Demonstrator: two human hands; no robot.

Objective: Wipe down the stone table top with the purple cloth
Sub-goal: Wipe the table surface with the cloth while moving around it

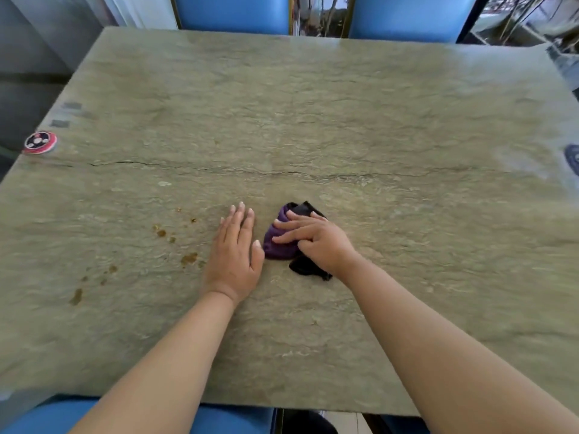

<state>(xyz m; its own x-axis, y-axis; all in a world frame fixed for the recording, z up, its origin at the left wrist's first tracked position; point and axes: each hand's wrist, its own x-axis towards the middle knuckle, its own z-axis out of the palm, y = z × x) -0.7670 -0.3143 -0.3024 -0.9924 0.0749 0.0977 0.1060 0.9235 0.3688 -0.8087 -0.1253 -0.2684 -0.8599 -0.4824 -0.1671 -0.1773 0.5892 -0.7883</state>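
A blue chair seat sits at the near edge of the stone bench, whose greenish-grey top carries a long crack across its middle and brown spots at near left. The left hand lies flat, fingers spread open, just beside the purple cloth. The right hand presses down on the cloth, fingers curled over it. The cloth is bunched, purple with black parts. Farther left, a round red-rimmed disc rests at the edge; two blue chair backs stand beyond.

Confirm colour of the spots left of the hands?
Brown spots on the table, head view.
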